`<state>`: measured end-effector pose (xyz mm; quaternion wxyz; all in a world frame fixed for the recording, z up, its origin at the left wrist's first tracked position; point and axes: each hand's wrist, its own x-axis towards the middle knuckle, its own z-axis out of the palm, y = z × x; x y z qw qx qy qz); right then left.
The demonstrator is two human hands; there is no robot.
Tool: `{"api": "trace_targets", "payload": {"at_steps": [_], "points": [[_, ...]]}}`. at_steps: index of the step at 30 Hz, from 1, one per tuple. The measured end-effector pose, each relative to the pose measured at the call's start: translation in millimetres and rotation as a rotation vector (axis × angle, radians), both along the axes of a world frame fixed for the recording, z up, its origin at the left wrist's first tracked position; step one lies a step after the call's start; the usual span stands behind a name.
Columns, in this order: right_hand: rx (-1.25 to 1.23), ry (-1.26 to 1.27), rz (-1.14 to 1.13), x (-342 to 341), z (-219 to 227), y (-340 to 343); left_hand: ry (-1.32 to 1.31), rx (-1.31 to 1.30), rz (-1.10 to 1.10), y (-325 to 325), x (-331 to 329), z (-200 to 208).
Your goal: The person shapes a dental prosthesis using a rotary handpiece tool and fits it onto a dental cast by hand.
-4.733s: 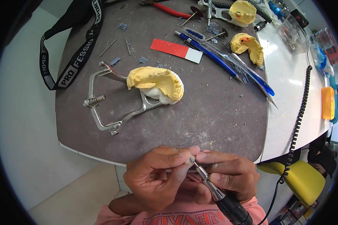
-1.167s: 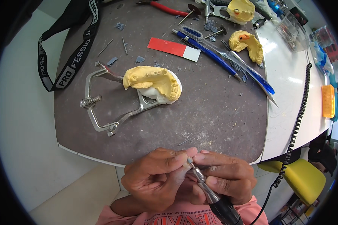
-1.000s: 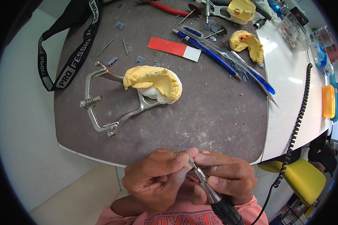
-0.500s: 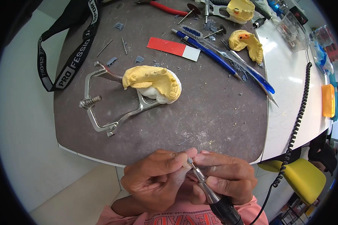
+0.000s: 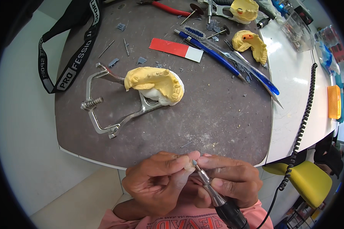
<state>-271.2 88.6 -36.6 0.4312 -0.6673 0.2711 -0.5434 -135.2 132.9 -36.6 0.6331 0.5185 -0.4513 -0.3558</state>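
In my right hand (image 5: 237, 176) is a dental rotary handpiece (image 5: 230, 214), its black body low and its metal nose slanting up to the left. A small grey-blue grinding tip (image 5: 195, 163) points at the fingertips of my left hand (image 5: 156, 179). Those fingers are pinched together around something very small and pale that I cannot make out. Both hands meet just off the near edge of the bench. Beyond them, a yellow plaster dental model (image 5: 167, 84) on a white base sits in a metal articulator (image 5: 137, 113).
On the grey bench board (image 5: 225, 118) lie a red-and-white strip (image 5: 176, 49), a blue pencil (image 5: 214, 55), loose burs, grey scraps and dust. Two other yellow models stand far right. A coiled black cord (image 5: 304, 122) hangs at right; a black strap (image 5: 78, 57) lies left.
The handpiece has shifted slightly to the right and down, and more of its grinding tip shows beside the left fingertips. Everything on the bench stays put.
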Motion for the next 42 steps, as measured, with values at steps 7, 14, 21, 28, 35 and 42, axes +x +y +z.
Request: {"api": "trace_targets", "payload": {"at_steps": [7, 14, 21, 28, 35, 42], "points": [[0.09, -0.093, -0.016, 2.5, 4.1, 1.8, 0.154, -0.005, -0.002, 1.2, 0.3, -1.2], [0.064, -0.034, 0.021, -0.4, 4.3, -0.6, 0.115, -0.012, 0.007, 1.6, 0.6, -2.5], [0.045, -0.011, 0.034, -1.8, 4.7, -2.4, 0.023, -0.026, -0.007, -0.3, 1.5, -2.3], [0.049, -0.053, 0.034, -0.6, 2.9, -2.0, 0.074, 0.0, 0.017, 0.8, -0.4, -1.1], [-0.004, 0.012, 0.042, -2.9, 2.8, -3.5, 0.012, 0.009, 0.0, 1.5, 0.9, -2.6], [0.049, -0.115, -0.035, 2.6, 1.7, 1.1, 0.139, 0.014, 0.014, -1.0, -2.2, 2.2]]}}
